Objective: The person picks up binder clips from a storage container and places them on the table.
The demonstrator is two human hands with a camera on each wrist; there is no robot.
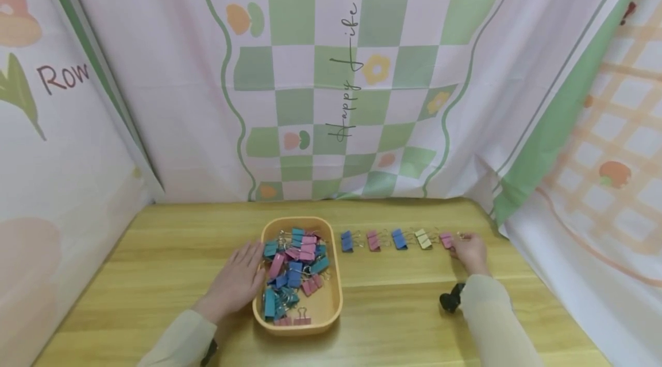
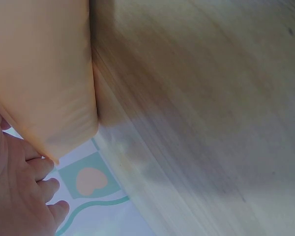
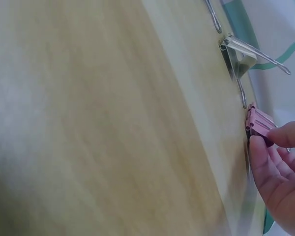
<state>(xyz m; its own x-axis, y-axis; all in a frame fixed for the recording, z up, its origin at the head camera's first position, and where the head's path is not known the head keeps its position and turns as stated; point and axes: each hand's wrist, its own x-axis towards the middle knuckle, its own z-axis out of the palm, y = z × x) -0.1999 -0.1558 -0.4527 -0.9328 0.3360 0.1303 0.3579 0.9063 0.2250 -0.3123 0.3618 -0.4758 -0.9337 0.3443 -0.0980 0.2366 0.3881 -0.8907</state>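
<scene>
Printed cloth (image 1: 289, 16) hangs beyond the L hand (image 1: 235, 284) & R hand (image 1: 472, 253), w/ more panels either side. Wood table (image 1: 393, 321) lies under both; far edge meets the cloth a bit past the R hand, R edge slants down outside the R forearm, nearer to it than the L edge is to the L hand. Wood surface runs btwn the forearms, from tray to R wrist, plus a wide strip out L of the L hand.

Arms come in from the near side, pale sleeves (image 1: 178, 338) to the wrists: L one angles fwd & inward, R one reaches fwd, leaning slightly L. Orange tray (image 1: 297, 331) sits upright right against the L hand's inner side.

L hand: fingers extended, laid along the tray's L side, tips by its rim. R hand: thumb & index pinch a pink clip (image 1: 446, 240), other fingers bent behind. Black object (image 1: 451, 298) by R wrist.

Heaped clips (image 1: 295, 275) (teal, pink, blue) fill much of the tray, just R of the L hand. Row L of the R hand, going outward: yellow clip (image 1: 423, 239) v. near the pinched one, then blue clip (image 1: 400, 239), 2nd pink clip (image 1: 373, 240), 2nd blue clip (image 1: 347, 242) near the tray; small gaps btwn, wire handles pointing toward the R hand.
</scene>
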